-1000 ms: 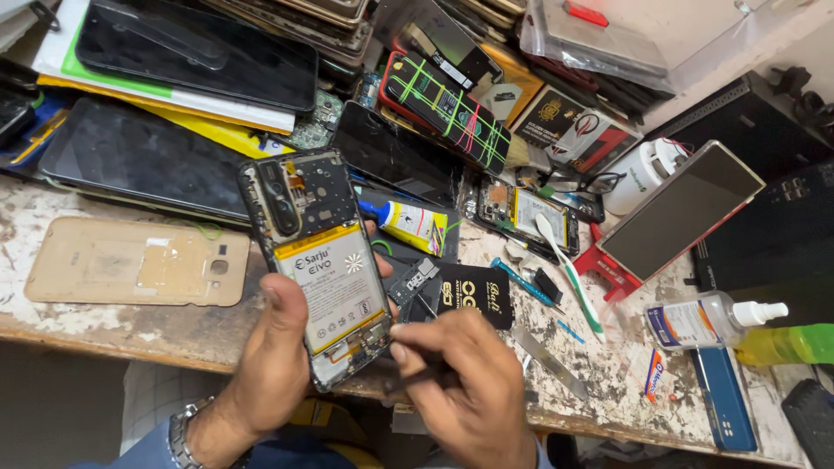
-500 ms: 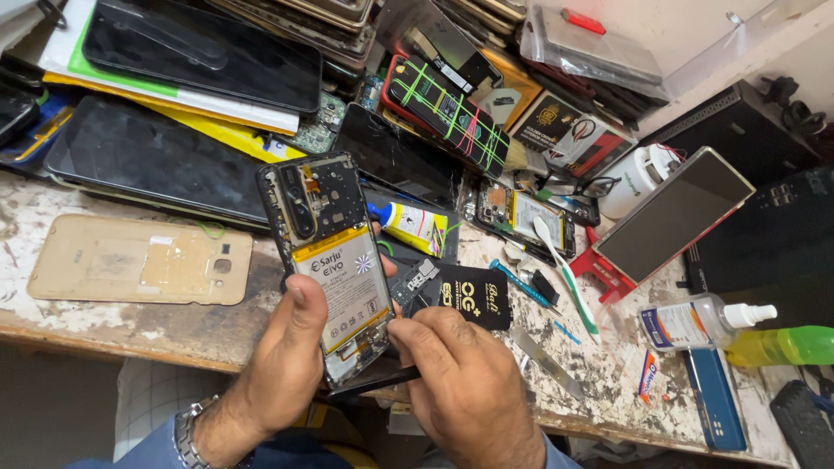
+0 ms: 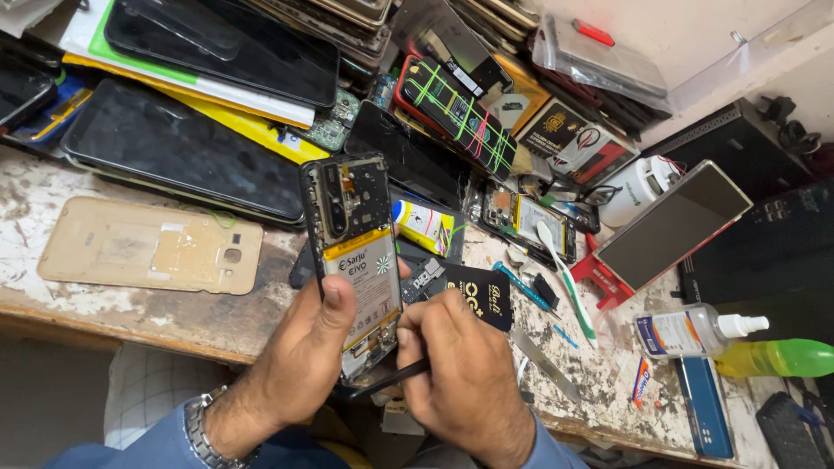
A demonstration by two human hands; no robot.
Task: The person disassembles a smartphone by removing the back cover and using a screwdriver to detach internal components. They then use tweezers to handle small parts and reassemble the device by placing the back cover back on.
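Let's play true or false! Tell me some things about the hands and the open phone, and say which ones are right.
1. The left hand holds the opened phone. True.
2. The right hand holds a toothbrush. False: it holds a thin black tool; the toothbrush lies on the bench.
3. A tan back cover lies left of the phone. True.
4. The white bottle stands upright. False: it lies on its side.

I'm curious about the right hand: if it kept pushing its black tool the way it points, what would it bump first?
Probably the opened phone: the right hand aims its black tool at its lower edge.
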